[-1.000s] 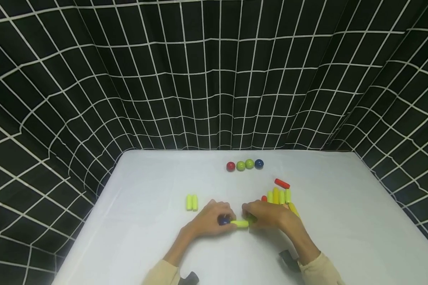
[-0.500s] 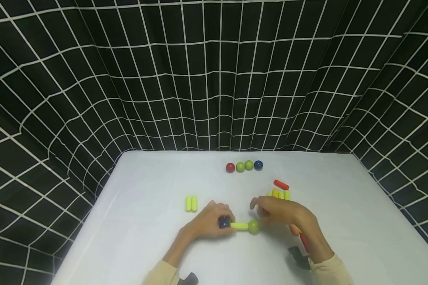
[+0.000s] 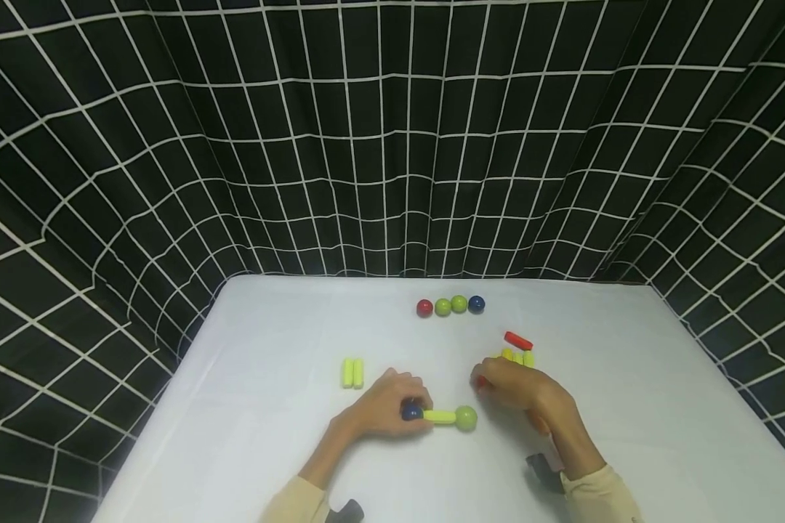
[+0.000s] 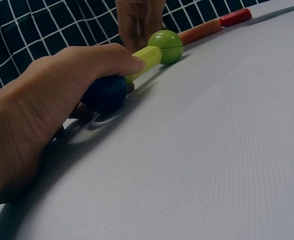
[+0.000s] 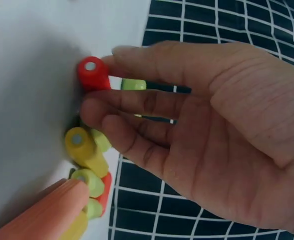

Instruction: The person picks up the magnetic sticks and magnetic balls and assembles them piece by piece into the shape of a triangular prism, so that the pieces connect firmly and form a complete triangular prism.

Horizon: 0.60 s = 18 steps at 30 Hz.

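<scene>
My left hand (image 3: 392, 403) grips a dark blue ball (image 3: 411, 411) near the table's middle. A yellow-green stick (image 3: 440, 417) runs rightward from that ball, the left thumb along it, and a green ball (image 3: 466, 418) sits at its far end. Farther right, my right hand (image 3: 523, 388) pinches a red stick (image 5: 93, 75) between thumb and fingers; a round metal spot shows on its end in the right wrist view. Beside those fingers lie a yellow stick (image 5: 84, 147), yellow-green sticks (image 5: 89, 181) and an orange stick (image 5: 42, 215), partly hidden by the hand in the head view.
At the back of the white table (image 3: 288, 319), a red ball (image 3: 424, 308), two green balls (image 3: 443, 306) and a blue ball (image 3: 476, 303) form a row. Two yellow-green sticks (image 3: 352, 373) lie left. Another red stick (image 3: 518, 341) lies beyond the right hand. Grid-patterned dark curtains (image 3: 392, 145) surround the table.
My right hand has let go of the green ball at the stick's end, moved right and taken hold of a red stick. The left hand keeps its grip on the blue ball.
</scene>
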Each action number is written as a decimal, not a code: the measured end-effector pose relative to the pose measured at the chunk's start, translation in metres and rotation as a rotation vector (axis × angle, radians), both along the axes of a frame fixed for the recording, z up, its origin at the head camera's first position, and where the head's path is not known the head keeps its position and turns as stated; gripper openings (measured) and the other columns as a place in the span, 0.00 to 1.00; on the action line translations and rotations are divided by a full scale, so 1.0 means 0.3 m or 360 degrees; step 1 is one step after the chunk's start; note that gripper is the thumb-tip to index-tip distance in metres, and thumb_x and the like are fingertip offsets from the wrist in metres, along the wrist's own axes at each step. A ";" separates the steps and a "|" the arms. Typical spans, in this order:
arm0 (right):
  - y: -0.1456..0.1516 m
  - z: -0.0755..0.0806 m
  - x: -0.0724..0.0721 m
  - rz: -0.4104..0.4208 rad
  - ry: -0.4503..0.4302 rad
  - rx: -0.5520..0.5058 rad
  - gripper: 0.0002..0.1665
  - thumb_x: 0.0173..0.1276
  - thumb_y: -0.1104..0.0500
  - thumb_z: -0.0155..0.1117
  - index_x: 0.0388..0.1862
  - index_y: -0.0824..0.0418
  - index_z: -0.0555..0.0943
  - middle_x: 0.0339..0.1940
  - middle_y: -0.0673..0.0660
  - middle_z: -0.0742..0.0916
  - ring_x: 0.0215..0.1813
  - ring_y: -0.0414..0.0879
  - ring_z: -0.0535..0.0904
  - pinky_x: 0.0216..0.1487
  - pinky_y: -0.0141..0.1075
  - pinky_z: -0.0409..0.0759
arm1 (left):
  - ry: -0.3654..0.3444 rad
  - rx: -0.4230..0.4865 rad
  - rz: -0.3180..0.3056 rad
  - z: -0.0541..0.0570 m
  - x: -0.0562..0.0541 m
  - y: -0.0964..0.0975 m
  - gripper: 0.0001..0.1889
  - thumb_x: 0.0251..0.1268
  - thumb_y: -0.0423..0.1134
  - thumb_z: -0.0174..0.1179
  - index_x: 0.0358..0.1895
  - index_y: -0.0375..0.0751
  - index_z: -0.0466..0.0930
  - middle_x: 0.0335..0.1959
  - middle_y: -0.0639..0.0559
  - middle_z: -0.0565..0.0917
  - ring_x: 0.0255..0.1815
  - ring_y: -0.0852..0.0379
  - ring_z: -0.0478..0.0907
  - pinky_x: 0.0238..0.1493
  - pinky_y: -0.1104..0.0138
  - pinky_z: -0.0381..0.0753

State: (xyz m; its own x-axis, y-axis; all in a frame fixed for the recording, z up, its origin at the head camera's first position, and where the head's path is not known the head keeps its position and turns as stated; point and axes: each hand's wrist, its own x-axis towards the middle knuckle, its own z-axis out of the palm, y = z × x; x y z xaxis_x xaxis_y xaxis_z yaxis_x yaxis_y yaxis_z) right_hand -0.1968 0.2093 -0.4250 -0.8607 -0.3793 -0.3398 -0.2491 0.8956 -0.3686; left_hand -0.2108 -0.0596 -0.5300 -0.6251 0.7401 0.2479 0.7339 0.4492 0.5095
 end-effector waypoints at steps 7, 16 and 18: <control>0.004 -0.002 -0.007 0.0203 0.0046 -0.0081 0.09 0.70 0.61 0.71 0.48 0.54 0.87 0.40 0.47 0.89 0.41 0.40 0.77 0.53 0.43 0.83 | -0.0011 -0.0021 0.0025 0.000 0.002 0.007 0.11 0.62 0.56 0.70 0.42 0.60 0.87 0.35 0.67 0.83 0.37 0.73 0.69 0.50 0.76 0.62; -0.025 -0.033 -0.026 0.0219 0.0041 -0.0308 0.09 0.69 0.62 0.72 0.47 0.60 0.89 0.37 0.49 0.91 0.36 0.38 0.78 0.44 0.32 0.80 | -0.0004 -0.0020 0.0011 -0.004 -0.003 0.006 0.11 0.63 0.58 0.69 0.43 0.61 0.86 0.34 0.69 0.82 0.37 0.73 0.68 0.49 0.75 0.63; -0.032 -0.035 -0.027 0.0247 0.0001 -0.0387 0.10 0.70 0.62 0.71 0.48 0.62 0.89 0.36 0.50 0.90 0.34 0.37 0.77 0.39 0.29 0.78 | -0.0009 -0.0012 0.0004 -0.003 -0.002 0.007 0.11 0.63 0.58 0.69 0.42 0.61 0.86 0.34 0.69 0.82 0.36 0.73 0.68 0.49 0.75 0.63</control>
